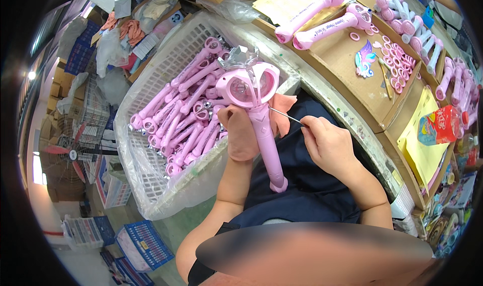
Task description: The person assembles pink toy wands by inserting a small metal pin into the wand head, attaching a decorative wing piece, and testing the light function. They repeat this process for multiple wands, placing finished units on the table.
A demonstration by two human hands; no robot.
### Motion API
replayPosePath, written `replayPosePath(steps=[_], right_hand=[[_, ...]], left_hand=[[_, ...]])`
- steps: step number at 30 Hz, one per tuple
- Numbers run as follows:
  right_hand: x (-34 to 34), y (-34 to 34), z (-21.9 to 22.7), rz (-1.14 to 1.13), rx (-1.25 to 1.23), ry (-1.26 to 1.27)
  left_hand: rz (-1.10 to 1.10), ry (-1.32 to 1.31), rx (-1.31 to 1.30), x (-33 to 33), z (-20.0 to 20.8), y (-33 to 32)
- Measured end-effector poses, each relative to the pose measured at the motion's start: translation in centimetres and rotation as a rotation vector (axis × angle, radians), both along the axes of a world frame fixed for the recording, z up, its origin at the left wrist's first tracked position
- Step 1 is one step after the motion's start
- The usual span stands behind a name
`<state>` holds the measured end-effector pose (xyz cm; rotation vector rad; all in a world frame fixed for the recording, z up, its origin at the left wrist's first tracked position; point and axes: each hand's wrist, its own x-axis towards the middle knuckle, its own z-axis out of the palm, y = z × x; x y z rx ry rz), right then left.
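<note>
A pink toy wand (267, 147) stands tilted in front of me, with a ring-shaped head holding a clear window and a silver crown (239, 58) on top. My left hand (240, 135) is wrapped round the wand just below its head, covered by salmon-coloured cloth; a flap of that cloth (283, 112) shows on the wand's other side. To the right, my right hand (326, 144) pinches a thin metal rod-like tool (287, 115). Its far end reaches the neck of the wand, where the exact contact is hard to see.
On the left, a plastic-lined white basket (168, 198) holds many pink wands (183, 110). A cardboard tray (347, 72) at right carries pink rings (397, 59), a winged ornament (365, 59) and two wands. More wands, yellow paper (422, 150) and a red-labelled bottle (438, 126) lie beyond.
</note>
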<state>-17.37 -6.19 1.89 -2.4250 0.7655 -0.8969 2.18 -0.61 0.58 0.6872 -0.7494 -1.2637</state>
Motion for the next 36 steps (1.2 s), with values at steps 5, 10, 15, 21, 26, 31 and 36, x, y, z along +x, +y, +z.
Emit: replayPosePath(steps=[5,10,15,21,26,31,36], right_hand=[[-0.4,-0.2,0.5,-0.051,-0.149,0.042],[-0.3,-0.4,0.2,-0.044,-0.301,0.016],[-0.3,-0.9,-1.2,0.029,-0.061,-0.140],[-0.7,-0.3,-3.3,0.078,-0.123,-0.251],[-0.9,0.2,-4.2,0.007,0.010,-0.204],[-1.7,0.5,-4.8,0.044,0.403,-0.220],[-1.9,0.7,-6.0,0.072,1.086,-0.348]], left_hand=[[0.039,0.084,0.047,-0.7,0.2,-0.2],[0.136,-0.509,0.043,-0.3,-0.3,0.8],[0.290,-1.292,0.218,0.0,-2.5,2.3],[0.744,-1.590,-0.092,0.3,-4.6,3.9],[0.854,-1.758,-0.084,-0.7,-4.7,4.4],[0.342,-0.805,0.146,-0.7,-5.3,5.2],[0.025,-0.106,0.274,-0.3,-4.8,5.1]])
